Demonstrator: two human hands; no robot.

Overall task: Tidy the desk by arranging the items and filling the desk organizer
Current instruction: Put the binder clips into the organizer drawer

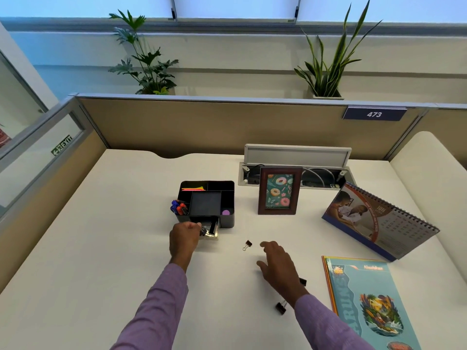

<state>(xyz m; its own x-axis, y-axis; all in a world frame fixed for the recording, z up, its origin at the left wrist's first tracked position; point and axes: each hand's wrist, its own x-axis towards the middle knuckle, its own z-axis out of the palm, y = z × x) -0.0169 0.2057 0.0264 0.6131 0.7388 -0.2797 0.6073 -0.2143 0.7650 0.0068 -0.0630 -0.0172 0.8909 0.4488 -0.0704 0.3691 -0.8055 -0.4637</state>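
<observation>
A black desk organizer (227,218) stands mid-desk, holding coloured markers (179,207), bright sticky notes (193,188) and a purple item. Its small clear drawer (211,229) is pulled out with black binder clips inside. My left hand (184,238) hovers at the drawer's left front, fingers pinched on a dark binder clip. A small binder clip (247,245) lies loose on the desk. My right hand (278,263) hangs just right of it, fingers apart, holding nothing. Two larger binder clips lie near my right wrist, one (281,308) in front, one (302,282) partly hidden.
A wooden picture frame (279,190) stands right of the organizer. A spiral desk calendar (379,221) leans at the right. A blue booklet (371,301) lies at the front right. An open cable tray (295,157) sits at the back, against the tan partition.
</observation>
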